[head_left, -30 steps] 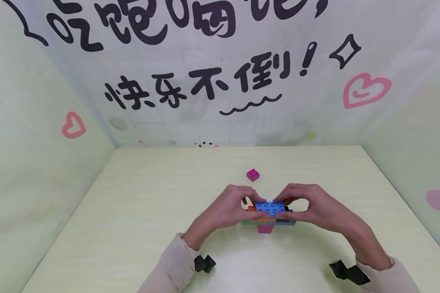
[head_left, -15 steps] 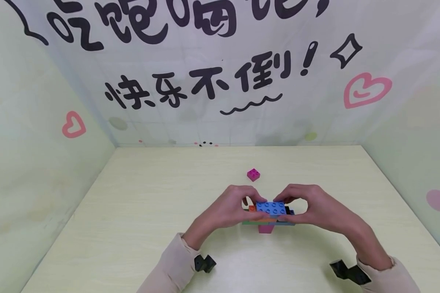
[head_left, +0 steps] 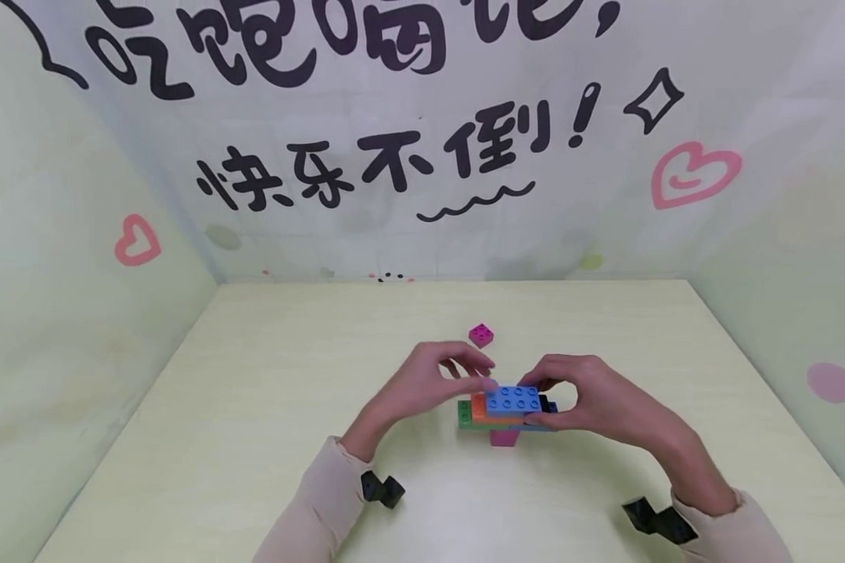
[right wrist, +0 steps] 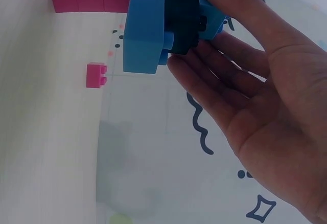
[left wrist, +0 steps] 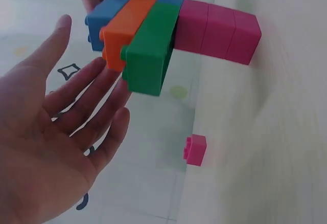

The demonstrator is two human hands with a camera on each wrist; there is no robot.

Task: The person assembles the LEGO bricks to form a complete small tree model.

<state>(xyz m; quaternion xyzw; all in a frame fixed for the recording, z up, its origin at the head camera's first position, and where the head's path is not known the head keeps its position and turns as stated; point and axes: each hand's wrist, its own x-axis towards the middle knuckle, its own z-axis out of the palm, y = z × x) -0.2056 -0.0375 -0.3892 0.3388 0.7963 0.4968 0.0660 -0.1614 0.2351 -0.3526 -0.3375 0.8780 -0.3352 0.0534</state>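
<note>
A stack of toy building bricks stands in front of me: a column of pink bricks (left wrist: pixel 217 29) carries a green brick (left wrist: pixel 148 55) and a lower blue brick (right wrist: pixel 144 29) side by side. Over those lie an orange brick (left wrist: pixel 127 27) and a black brick (right wrist: pixel 181 19). On top sits a studded blue brick (head_left: pixel 512 399). My right hand (head_left: pixel 598 399) pinches this top brick at its right end, thumb in front and fingers behind. At the left end, my left hand (head_left: pixel 422 383) is spread, its thumb overlapping the brick's corner in the head view; the left wrist view shows its palm bare.
A small loose pink brick (head_left: pixel 481 335) lies on the pale table (head_left: pixel 289 352) behind the stack. Black blocky devices (head_left: pixel 382 490) sit at both sleeve cuffs. A printed backdrop (head_left: pixel 352 234) and side panels enclose the table.
My left hand has let go of the top blue brick and moved up and left, its fingers spreading. The right hand keeps its pinch. The head view has shifted slightly.
</note>
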